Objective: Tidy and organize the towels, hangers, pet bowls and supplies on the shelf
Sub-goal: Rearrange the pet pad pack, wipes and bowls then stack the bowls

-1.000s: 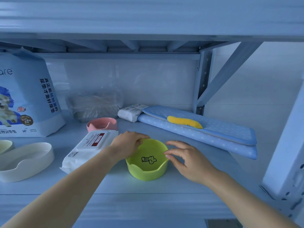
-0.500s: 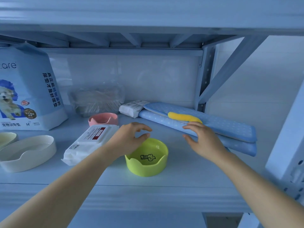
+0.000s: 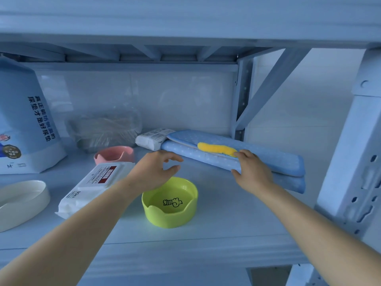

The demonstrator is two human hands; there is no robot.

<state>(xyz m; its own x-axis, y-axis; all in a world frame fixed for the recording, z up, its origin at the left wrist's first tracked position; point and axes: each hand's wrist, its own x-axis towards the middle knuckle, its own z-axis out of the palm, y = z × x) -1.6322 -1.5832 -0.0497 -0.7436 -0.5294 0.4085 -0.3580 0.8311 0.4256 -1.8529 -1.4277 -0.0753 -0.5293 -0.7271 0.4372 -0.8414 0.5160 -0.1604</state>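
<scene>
Bare shelf (image 3: 237,213) lies open at lower right of centre, between the green bowl (image 3: 171,211) and the blue folded towels (image 3: 268,162). A wipes pack (image 3: 90,188) blocks the bowl's left; a diagonal brace (image 3: 274,85) crosses the upper right.

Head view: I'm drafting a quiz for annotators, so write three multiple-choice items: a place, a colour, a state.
1. The right hand is: A in the green bowl; B on the wipes pack; C on the blue pad.
2. The rear bowl, behind the wipes pack, is: A pink; B yellow; C black.
3. The green bowl is: A overturned; B upright, empty; C full.
Answers: 1 C, fingers over its edge. 2 A, pink rim shows. 3 B, its floor drawing shows.
</scene>
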